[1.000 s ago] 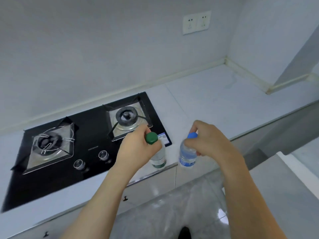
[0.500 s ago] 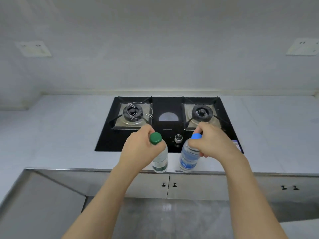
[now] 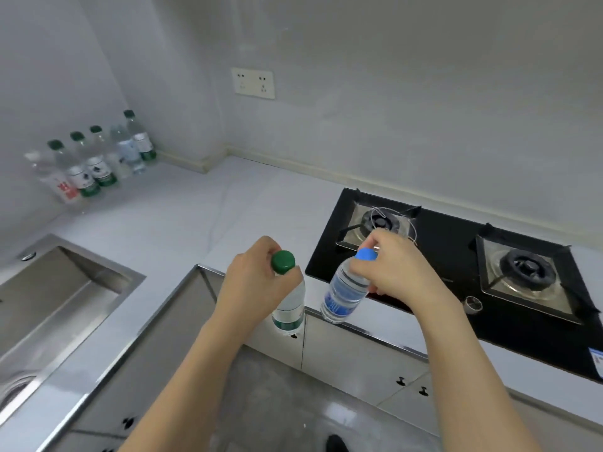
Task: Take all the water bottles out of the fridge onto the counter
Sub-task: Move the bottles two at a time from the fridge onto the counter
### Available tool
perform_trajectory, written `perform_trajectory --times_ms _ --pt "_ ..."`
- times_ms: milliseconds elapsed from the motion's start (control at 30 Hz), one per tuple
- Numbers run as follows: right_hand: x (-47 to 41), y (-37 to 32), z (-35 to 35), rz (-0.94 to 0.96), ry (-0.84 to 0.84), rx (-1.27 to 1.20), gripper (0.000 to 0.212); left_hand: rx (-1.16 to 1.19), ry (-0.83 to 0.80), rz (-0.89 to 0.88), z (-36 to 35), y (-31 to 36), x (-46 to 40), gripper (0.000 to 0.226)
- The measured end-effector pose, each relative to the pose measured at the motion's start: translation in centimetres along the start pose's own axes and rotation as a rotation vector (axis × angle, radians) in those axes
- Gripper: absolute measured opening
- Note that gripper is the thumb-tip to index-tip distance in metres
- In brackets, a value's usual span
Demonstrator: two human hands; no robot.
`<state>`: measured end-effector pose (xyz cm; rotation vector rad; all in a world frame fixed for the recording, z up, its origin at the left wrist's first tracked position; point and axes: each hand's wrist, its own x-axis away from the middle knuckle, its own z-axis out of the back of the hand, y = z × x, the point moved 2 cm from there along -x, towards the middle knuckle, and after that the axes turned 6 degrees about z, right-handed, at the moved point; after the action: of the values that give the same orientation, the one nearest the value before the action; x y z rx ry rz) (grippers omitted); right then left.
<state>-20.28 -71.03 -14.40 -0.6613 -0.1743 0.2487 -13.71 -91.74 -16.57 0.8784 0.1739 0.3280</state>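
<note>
Head view: at frame centre I am seeing the left hand (image 3: 257, 282) gripping the neck of a green-capped bottle (image 3: 288, 305), while the right hand (image 3: 399, 272) is pinching a blue-capped bottle (image 3: 344, 293) just below its cap. Both bottles are hanging above the counter (image 3: 202, 216) edge, beside the stove (image 3: 456, 256). A row of bottles (image 3: 94, 161) is standing at upper left, near the sink (image 3: 58, 288).

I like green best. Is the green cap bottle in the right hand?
No, the left hand holds the green-capped bottle.
</note>
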Motion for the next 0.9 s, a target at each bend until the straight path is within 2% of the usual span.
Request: perform_trajectory --times_ms 367,500,900 --pt "-10.1 -7.9 -7.0 0.142 -0.116 0.021 0.017 0.003 0.137 0.194 6.4 -7.0 -6.1 0.017" --pt "-15.0 -10.0 -8.3 0.18 -0.178 0.015 0.017 -0.011 0.181 0.219 8.1 -8.2 -9.8 0.017" --pt "-28.8 -17.4 -12.9 0.332 -0.19 0.005 0.017 -0.027 0.347 0.247 13.5 -11.8 -21.2 0.02"
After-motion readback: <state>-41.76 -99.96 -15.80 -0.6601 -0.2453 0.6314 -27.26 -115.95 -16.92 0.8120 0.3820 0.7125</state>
